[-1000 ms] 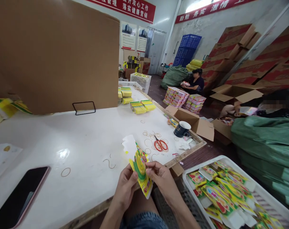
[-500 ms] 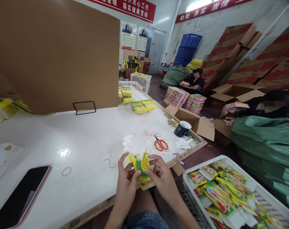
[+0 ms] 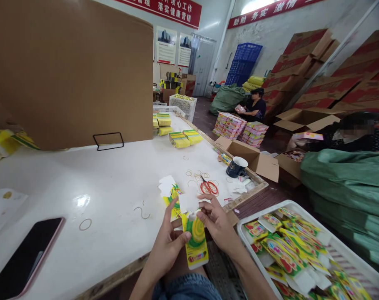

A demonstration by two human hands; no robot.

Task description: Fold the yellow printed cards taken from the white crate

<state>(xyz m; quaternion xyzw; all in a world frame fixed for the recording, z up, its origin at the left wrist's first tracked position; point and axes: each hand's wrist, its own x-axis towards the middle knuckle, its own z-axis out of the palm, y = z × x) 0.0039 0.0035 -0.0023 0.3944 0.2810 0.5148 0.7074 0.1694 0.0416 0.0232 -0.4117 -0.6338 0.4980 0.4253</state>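
Note:
A small yellow-and-green printed carton (image 3: 195,233) is between my hands, over the table's front edge. Its white end flaps stand up at the top. My left hand (image 3: 170,243) grips the carton's left side, thumb on the printed face. On the other side, my right hand (image 3: 219,223) pinches it near the upper right, at the flap. Just beyond my left fingers, a second yellow-and-green carton (image 3: 175,192) lies on the table, partly hidden. Red-handled scissors (image 3: 209,186) and several rubber bands are farther back.
A white crate (image 3: 241,228) of printed cartons stands at my right. On the table (image 3: 114,187) are a phone (image 3: 28,254), a dark mug (image 3: 236,166) and yellow bundles (image 3: 185,138). A cardboard sheet (image 3: 83,75) rises at the left. Two people sit beyond, near stacked boxes.
The carton in my hands now shows its full printed front, with white flaps raised. A second carton has come into sight on the table behind it. The view has shifted slightly.

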